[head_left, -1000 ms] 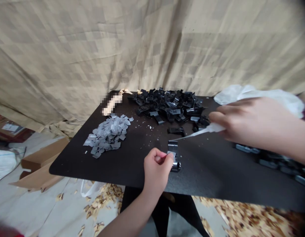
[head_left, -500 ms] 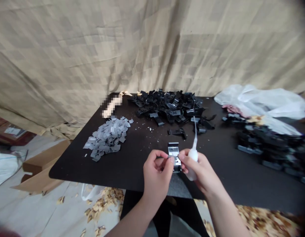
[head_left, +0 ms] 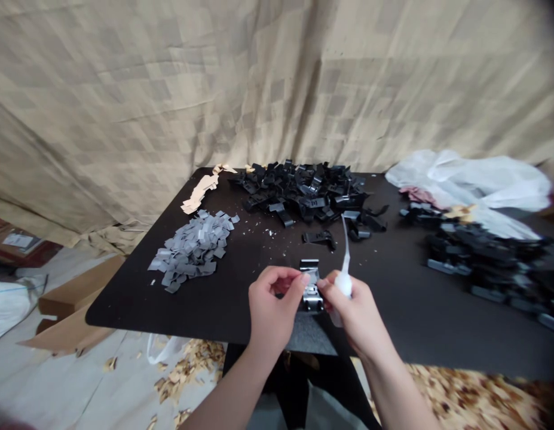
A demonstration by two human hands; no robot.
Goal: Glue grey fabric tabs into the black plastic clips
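Note:
A shiny black clip-like bracket (head_left: 311,294) lies near the table's front edge, between both hands. My left hand (head_left: 273,298) pinches thumb and forefinger together at the bracket's left side; whatever is in the pinch is too small or hidden to make out. Wrapped in my right hand (head_left: 360,310) is a white squeeze bottle (head_left: 343,285) whose long thin nozzle points up and away. The right thumb and fingertips also touch the bracket's right edge. Just beyond lies a single black bracket (head_left: 319,237).
At the back is a heap of black brackets (head_left: 303,191). Small grey pads (head_left: 193,248) are piled at left, near peeled tan paper strips (head_left: 200,192). More black brackets (head_left: 483,257) and a white plastic bag (head_left: 465,176) occupy the right. A cardboard box (head_left: 79,298) sits on the floor.
The left fingertips have shifted from the middle of the bracket to its upper left side. The right hand keeps the bottle, and its thumb stays at the bracket's right edge. The view has shifted slightly.

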